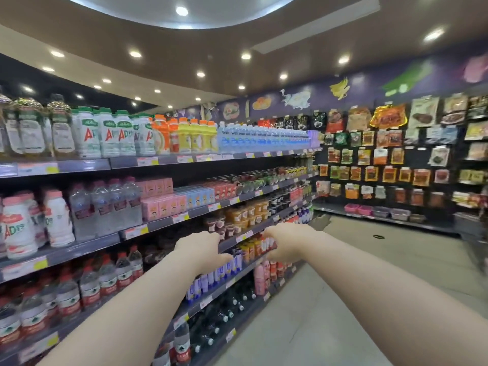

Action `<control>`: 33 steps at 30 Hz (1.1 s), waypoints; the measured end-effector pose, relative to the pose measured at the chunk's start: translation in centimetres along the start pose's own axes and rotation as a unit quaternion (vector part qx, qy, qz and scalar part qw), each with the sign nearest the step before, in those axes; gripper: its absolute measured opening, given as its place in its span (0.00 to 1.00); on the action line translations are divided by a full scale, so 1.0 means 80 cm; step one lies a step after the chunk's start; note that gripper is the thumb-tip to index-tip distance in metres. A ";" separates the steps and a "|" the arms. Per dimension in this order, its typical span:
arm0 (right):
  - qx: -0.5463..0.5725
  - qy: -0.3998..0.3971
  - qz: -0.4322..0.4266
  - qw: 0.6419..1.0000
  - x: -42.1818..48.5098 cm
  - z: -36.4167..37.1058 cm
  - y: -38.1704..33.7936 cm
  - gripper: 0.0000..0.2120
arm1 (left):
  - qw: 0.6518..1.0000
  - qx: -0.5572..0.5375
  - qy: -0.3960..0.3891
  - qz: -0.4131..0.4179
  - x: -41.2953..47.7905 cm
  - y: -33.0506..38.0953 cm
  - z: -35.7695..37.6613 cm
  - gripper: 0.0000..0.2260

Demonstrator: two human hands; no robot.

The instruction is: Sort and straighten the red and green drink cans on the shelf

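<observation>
**Crowded row may topple**

The red cans stand packed at the shelf front. The right hand curls against them, but I cannot tell if it grips. The left hand hangs loosely curled, holding nothing. A hasty nudge could tip neighbours off.

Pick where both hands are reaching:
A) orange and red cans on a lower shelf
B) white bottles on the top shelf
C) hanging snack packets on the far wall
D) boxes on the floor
A: the left hand and the right hand both sit at the row of orange and red cans on a lower shelf, one on either side of it. The blur hides whether either hand grips anything.
</observation>
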State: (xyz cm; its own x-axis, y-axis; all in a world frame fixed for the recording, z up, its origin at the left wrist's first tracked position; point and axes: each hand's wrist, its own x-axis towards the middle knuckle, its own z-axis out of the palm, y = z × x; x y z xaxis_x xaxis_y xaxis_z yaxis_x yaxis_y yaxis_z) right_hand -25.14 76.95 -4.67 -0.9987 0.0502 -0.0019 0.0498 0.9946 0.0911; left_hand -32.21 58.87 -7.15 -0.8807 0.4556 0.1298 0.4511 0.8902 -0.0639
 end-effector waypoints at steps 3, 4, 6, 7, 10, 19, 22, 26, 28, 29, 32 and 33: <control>0.009 -0.003 0.025 1.000 0.051 0.000 0.036 0.29 | 1.000 0.009 0.002 0.023 0.071 0.013 0.006 0.29; 0.011 0.000 0.031 0.999 0.068 0.002 0.048 0.29 | 0.999 0.011 0.005 0.031 0.094 0.018 0.008 0.30; 0.013 0.012 0.041 0.999 0.100 0.010 0.073 0.28 | 0.999 0.006 0.011 0.045 0.141 0.030 0.015 0.31; 0.014 0.015 0.046 0.999 0.114 0.014 0.087 0.27 | 0.999 0.004 0.009 0.052 0.163 0.037 0.019 0.30; 0.013 0.005 0.064 0.998 0.149 0.029 0.132 0.26 | 0.997 0.007 -0.009 0.078 0.223 0.066 0.035 0.29; 0.017 -0.005 0.088 0.996 0.275 0.068 0.305 0.27 | 0.995 0.017 -0.022 0.092 0.404 0.170 0.080 0.28; 0.018 0.000 0.076 0.997 0.323 0.072 0.370 0.26 | 0.997 0.016 -0.013 0.078 0.466 0.211 0.088 0.29; 0.010 -0.013 0.058 0.998 0.378 0.070 0.448 0.26 | 0.998 0.008 -0.021 0.057 0.544 0.262 0.091 0.28; 0.007 -0.013 0.042 0.999 0.407 0.070 0.483 0.27 | 0.999 0.006 -0.018 0.043 0.579 0.284 0.091 0.29; 0.008 -0.012 0.036 0.999 0.420 0.069 0.498 0.28 | 0.999 0.005 -0.020 0.038 0.595 0.294 0.091 0.29; 0.010 -0.021 0.028 0.999 0.456 0.074 0.536 0.28 | 0.999 0.007 -0.032 0.034 0.643 0.317 0.099 0.31; 0.008 -0.023 0.026 0.999 0.468 0.077 0.548 0.28 | 0.999 0.007 -0.034 0.031 0.660 0.323 0.103 0.31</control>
State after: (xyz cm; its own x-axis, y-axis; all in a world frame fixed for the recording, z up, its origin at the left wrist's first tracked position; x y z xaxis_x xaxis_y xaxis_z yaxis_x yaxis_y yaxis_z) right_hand -60.33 122.99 -6.91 -0.9934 0.1060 -0.0442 0.1024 0.9918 0.0767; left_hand -68.27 105.91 -10.10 -0.8590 0.5087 0.0575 0.5035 0.8598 -0.0846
